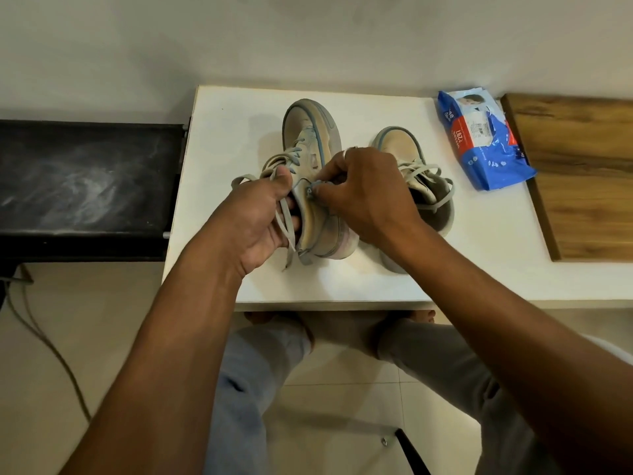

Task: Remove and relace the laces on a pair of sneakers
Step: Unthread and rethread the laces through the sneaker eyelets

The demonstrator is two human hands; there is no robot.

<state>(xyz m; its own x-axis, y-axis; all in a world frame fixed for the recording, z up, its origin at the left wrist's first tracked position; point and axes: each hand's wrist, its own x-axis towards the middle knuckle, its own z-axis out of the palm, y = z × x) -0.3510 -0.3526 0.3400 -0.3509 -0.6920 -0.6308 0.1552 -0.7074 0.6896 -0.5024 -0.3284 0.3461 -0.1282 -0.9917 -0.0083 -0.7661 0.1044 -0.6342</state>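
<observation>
count: 2 sneakers, 2 hands, 1 table, 1 packet, 1 board. first sneaker (pixel 303 126) is at mid-table (pixel 233 132), tipped on its side, toe to 12 o'clock, heel to 6. second sneaker (pixel 400 145) sits upright just beside it at 3 o'clock, its own lace (pixel 423 169) still threaded but loose. left hand (pixel 260 221) comes in from 7 o'clock, with fingers curled round the first sneaker's loose lace (pixel 287 231), whose tail hangs down past the palm. right hand (pixel 366 193) comes in from 5 o'clock, wears 1 ring (pixel 346 153), and its fingertips are pinching the first sneaker at the collar edge; can't tell if it's lace or fabric. blue packet (pixel 486 142) is at 2 o'clock on the table, touching the wooden board (pixel 582 166) at 3. black slab (pixel 85 176) is at 9 o'clock, off the table.
</observation>
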